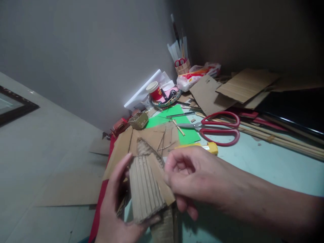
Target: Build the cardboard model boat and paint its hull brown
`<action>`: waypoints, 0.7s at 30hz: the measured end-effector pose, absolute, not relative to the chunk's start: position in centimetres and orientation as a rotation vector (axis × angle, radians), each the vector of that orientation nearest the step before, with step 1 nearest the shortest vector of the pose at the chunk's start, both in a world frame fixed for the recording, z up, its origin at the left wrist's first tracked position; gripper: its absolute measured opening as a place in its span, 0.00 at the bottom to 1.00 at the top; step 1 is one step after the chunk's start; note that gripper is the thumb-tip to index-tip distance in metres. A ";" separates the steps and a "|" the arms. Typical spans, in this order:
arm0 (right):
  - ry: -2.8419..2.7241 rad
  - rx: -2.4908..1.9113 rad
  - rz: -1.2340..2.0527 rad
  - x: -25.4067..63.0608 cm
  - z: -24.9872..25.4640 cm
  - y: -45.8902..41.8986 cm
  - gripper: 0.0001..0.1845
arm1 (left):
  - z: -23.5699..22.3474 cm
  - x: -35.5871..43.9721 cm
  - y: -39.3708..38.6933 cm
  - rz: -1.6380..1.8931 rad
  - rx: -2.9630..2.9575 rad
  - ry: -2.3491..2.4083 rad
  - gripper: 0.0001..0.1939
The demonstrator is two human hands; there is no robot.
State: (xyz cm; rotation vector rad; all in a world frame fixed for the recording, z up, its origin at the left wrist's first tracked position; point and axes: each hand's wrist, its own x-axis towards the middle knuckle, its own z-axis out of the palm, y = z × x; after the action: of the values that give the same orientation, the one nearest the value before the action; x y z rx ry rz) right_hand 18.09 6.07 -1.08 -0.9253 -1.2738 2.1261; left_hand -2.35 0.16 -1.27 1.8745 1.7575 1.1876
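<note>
My left hand (117,209) is wrapped round a cardboard model (145,189) whose top face shows bare corrugated ridges. From the right, my right hand (188,179) pinches a smooth cardboard strip (162,182) lying along the ridged face's right side. Thumb and index finger meet at the strip's edge, and the other fingers curl below. Part of the model's underside is hidden by my hands. Beyond it, flat brown cardboard (152,136) lies on the table, partly over a green sheet (187,130).
Red-handled scissors (219,128) lie near a yellow cutter (211,147). Thin wooden sticks (273,138) run along the right. Cardboard pieces (248,84) are stacked at the back. A red cup (155,91) stands on a round tray by the wall. The table's red edge (101,199) is at left.
</note>
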 end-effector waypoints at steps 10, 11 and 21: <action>-1.244 -0.985 2.134 17.8 -0.6 6.0 0.05 | -1.5 -2.0 0.0 1.191 1.909 1.749 0.46; -1.255 -0.995 2.128 17.8 -0.6 6.0 0.05 | -1.5 -2.0 0.0 1.197 1.903 1.756 0.46; -1.261 -0.930 2.132 18.0 -1.4 5.7 0.03 | -1.7 -1.4 -0.2 1.249 1.891 1.773 0.44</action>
State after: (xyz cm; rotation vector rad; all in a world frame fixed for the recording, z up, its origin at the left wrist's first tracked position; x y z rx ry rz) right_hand 17.95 5.66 -1.39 -0.9305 -1.2609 2.1321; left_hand -1.43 -0.17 -1.68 1.8907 1.7733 1.2489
